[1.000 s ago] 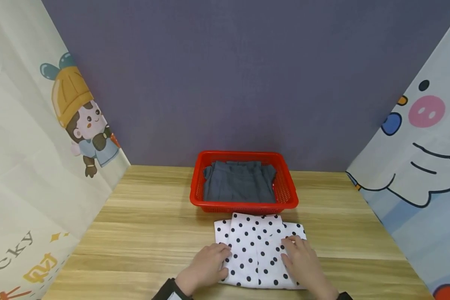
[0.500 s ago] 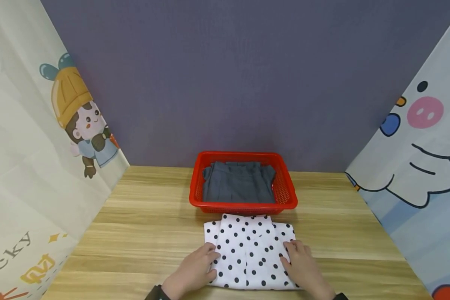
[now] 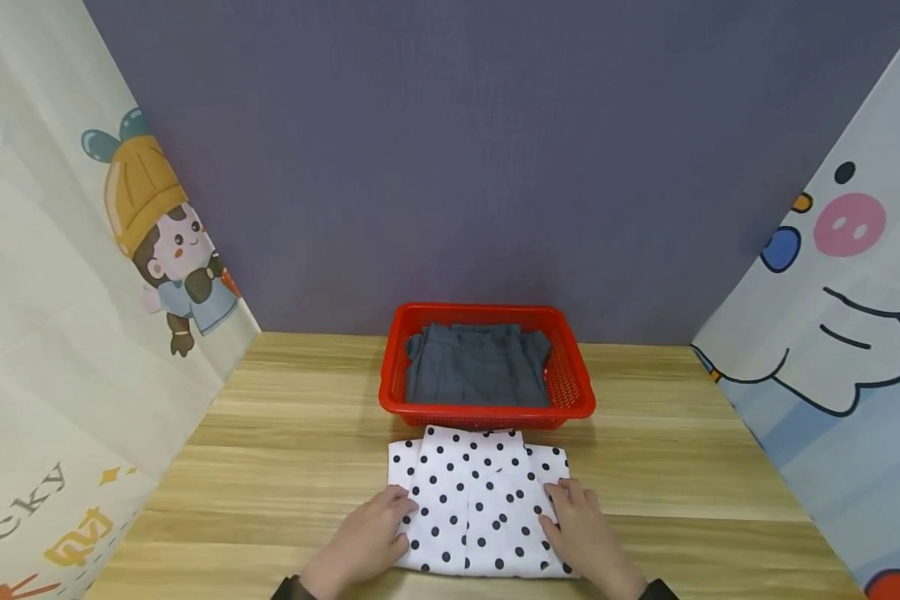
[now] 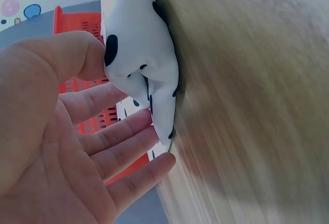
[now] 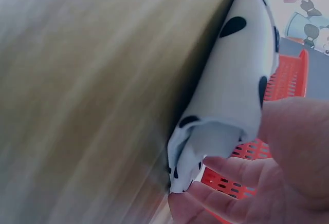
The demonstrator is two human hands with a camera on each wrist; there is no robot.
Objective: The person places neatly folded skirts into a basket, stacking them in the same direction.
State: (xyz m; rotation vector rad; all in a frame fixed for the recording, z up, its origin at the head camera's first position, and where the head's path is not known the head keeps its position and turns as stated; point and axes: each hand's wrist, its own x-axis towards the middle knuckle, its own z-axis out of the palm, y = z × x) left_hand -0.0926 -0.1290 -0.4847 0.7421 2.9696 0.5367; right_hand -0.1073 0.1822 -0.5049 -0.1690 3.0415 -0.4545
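A folded white garment with black dots (image 3: 465,508) lies flat on the wooden table, its thick folded edge facing the person. At its left side is the left hand (image 3: 367,537); in the left wrist view the thumb rests on the cloth and the fairly straight fingers (image 4: 123,147) reach along its side. The right hand (image 3: 588,537) is at the opposite side. In the right wrist view its thumb lies against the top of the roll-like fold, and the fingertips (image 5: 187,206) touch the lower edge near the table.
Just beyond the garment stands a red plastic basket (image 3: 487,412) with a folded dark grey garment (image 3: 480,367) inside. A grey-purple panel (image 3: 465,167) rises behind the table (image 3: 270,467), with printed cloths at left (image 3: 37,317) and right (image 3: 870,350).
The dotted garment has slid to the left across the table, with both hands moving along at its sides. Basket and grey garment stay put.
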